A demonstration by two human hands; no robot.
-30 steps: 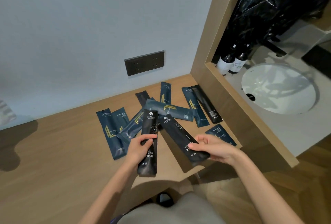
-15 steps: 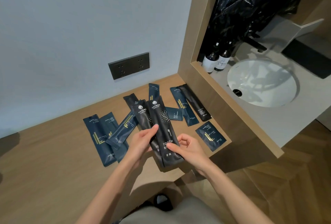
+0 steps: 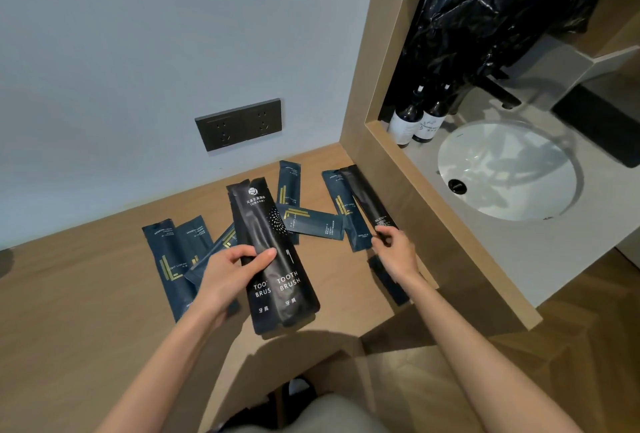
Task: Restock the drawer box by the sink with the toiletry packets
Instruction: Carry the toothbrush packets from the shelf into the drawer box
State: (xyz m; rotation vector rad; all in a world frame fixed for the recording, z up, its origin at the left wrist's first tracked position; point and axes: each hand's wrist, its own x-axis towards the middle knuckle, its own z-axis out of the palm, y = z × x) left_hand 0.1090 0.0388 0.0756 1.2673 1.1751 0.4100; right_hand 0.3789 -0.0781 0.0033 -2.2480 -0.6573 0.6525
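My left hand [image 3: 231, 273] grips two black toothbrush packets [image 3: 273, 259] stacked together, lifted a little above the wooden counter [image 3: 69, 294]. Over to the right, my right hand [image 3: 396, 250] pinches the near end of a narrow black packet [image 3: 367, 200] that lies against the wooden partition. Several dark blue packets with gold marks [image 3: 313, 223] are scattered on the counter between and behind my hands. Another dark packet [image 3: 388, 280] lies under my right wrist. No drawer box is in view.
A wooden partition [image 3: 433, 211] separates the counter from the white sink [image 3: 505, 169]. Two dark bottles [image 3: 417, 121] stand behind the sink, below a black plastic bag [image 3: 502, 10]. A dark double socket [image 3: 239, 123] sits on the wall.
Both toothbrush packets were brought together into my left hand. My right hand let go of them and moved right to the narrow black packet by the partition.
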